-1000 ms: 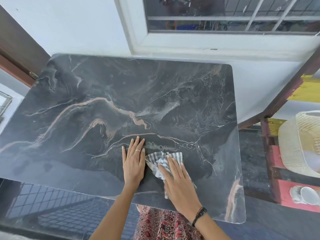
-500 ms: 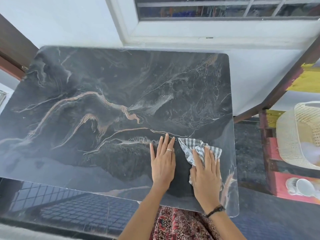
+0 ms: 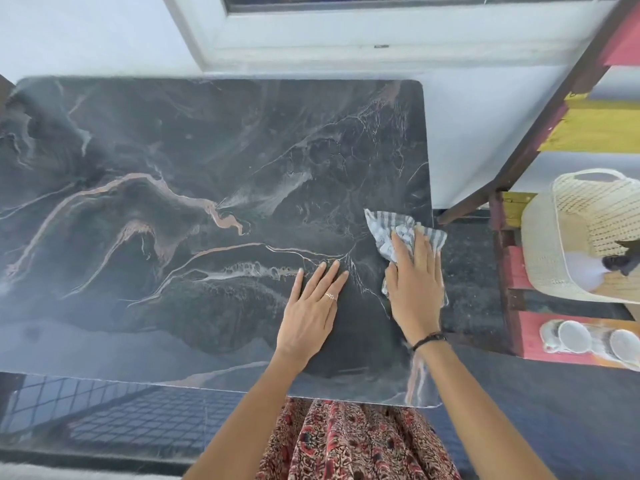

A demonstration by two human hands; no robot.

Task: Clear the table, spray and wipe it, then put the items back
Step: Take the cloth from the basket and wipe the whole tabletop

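Nearest, both forearms reach over the dark marble counter (image 3: 145, 150). The left hand (image 3: 313, 304) lies flat on the stone, fingers straight and together, holding nothing. Just beside it, the right hand (image 3: 414, 282) presses flat, fingers straight, on a grey checked cloth (image 3: 388, 225) at the counter's right edge; part of the cloth hangs past that edge. Farther right, a woven basket (image 3: 554, 244) and white cups (image 3: 571, 336) sit on a painted shelf (image 3: 519, 271).

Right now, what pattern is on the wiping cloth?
The cloth has grey-and-white checks, seen in the head view.
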